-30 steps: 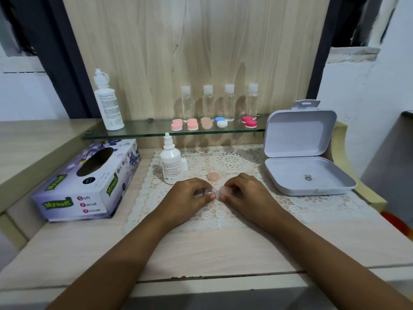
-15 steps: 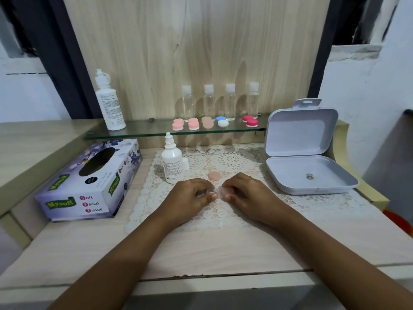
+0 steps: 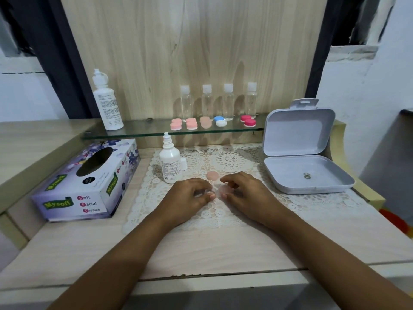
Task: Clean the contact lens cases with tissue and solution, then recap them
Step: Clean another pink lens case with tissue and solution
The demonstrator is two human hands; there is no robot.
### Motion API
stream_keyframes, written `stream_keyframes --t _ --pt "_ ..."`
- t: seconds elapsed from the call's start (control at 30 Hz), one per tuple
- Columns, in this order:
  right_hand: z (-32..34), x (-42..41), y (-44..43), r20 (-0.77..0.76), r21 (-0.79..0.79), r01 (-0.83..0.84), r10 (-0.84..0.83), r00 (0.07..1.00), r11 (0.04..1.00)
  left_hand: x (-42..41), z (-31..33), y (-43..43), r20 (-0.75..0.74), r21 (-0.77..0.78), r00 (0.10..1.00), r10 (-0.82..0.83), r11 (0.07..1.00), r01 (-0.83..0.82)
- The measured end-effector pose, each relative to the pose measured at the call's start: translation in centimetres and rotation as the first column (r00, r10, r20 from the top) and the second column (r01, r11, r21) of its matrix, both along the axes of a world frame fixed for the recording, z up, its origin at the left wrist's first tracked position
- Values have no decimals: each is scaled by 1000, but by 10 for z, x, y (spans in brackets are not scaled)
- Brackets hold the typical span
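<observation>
Hands meet over a white lace mat (image 3: 234, 159) near the middle of a pale wooden bench (image 3: 223, 249). The left hand (image 3: 190, 196) has its fingers curled, and its thumb and fingertips pinch one end of a small, translucent pale pink lens case (image 3: 221, 190). The right hand (image 3: 244, 193) curls over the other end, with the case held between thumb and forefinger. The case is low over the mat; whether it touches the lace cannot be told.

Just behind the hands, toward the bench's back edge, a loose peach cap (image 3: 211, 175) lies flat on the mat. A small white dropper bottle (image 3: 171, 164) stands upright at the mat's back left corner, near the left hand. A purple flowered tissue box (image 3: 85, 184) lies along the bench's left edge. At the right edge sits an open pale grey hinged box (image 3: 297, 133), its lid upright and a small metal piece (image 3: 306, 175) in its base.

A glass shelf (image 3: 156, 130) runs above the back edge. It carries a tall white bottle (image 3: 107, 101) at its left end and a row of four clear bottles (image 3: 206, 101) with white caps. In front of those bottles are spare lens cases (image 3: 191, 123) in pink, peach, blue and white, and red.
</observation>
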State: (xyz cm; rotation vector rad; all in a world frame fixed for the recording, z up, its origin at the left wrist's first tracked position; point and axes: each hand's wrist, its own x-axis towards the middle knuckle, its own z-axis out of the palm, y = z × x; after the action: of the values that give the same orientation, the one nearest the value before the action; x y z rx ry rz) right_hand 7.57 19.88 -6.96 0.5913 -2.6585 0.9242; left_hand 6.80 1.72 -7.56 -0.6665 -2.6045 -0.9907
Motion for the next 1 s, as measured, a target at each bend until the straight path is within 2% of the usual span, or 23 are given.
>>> stream_keyframes --t 0.27,0.43,0.6,0.8,1.0 --pt "1 1 3 3 2 -46 46 999 999 0 0 0 6 6 1000 1 1000 -1" --pt "-2 -2 -2 5 22 40 -40 999 999 2 1 2 5 14 1000 0 1000 0" --pt "-1 -3 2 -14 6 -26 26 1000 1000 2 1 1 8 16 1000 -6 1000 6" --pt "-2 -2 4 46 -36 -79 81 996 996 2 1 1 14 18 1000 -3 1000 2" --pt "-1 -4 2 7 -45 -25 26 1000 999 2 1 2 5 8 1000 0 1000 0"
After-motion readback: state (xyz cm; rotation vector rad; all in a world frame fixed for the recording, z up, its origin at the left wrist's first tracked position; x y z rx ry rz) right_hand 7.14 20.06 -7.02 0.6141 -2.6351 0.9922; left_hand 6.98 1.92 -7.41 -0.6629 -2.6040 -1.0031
